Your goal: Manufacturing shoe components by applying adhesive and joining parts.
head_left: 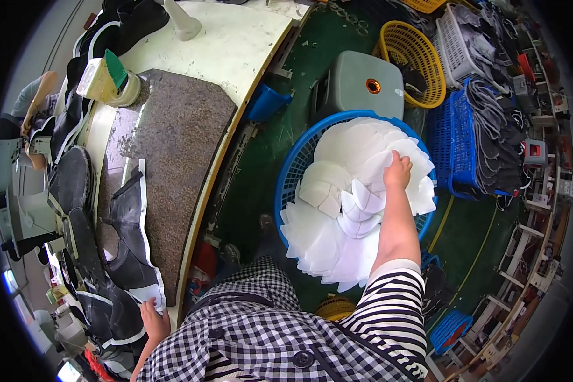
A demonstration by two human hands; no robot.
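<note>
To the right, a round blue basket (pixel 293 156) is heaped with thin, curved white pieces (pixel 356 146), overlapping in fans. My right hand (pixel 398 170) reaches onto the far right of the heap, its fingers closed at the edge of a white piece. On the left, a black shoe upper (pixel 130 219) with a white edge lies flat on the worktable. A white piece (pixel 148 293) covers its near end. There my left hand (pixel 154 318) grips the end of the upper, finger and thumb at the white piece; its palm is partly hidden.
A speckled brown board (pixel 178 121) covers part of the cream table (pixel 248 38). A glue tub (pixel 111 86) with a green-topped tool stands on it. More black uppers (pixel 73 184) lie left. Beyond the basket are a grey stool (pixel 366 83), a yellow basket (pixel 420 57) and blue crates (pixel 452 140).
</note>
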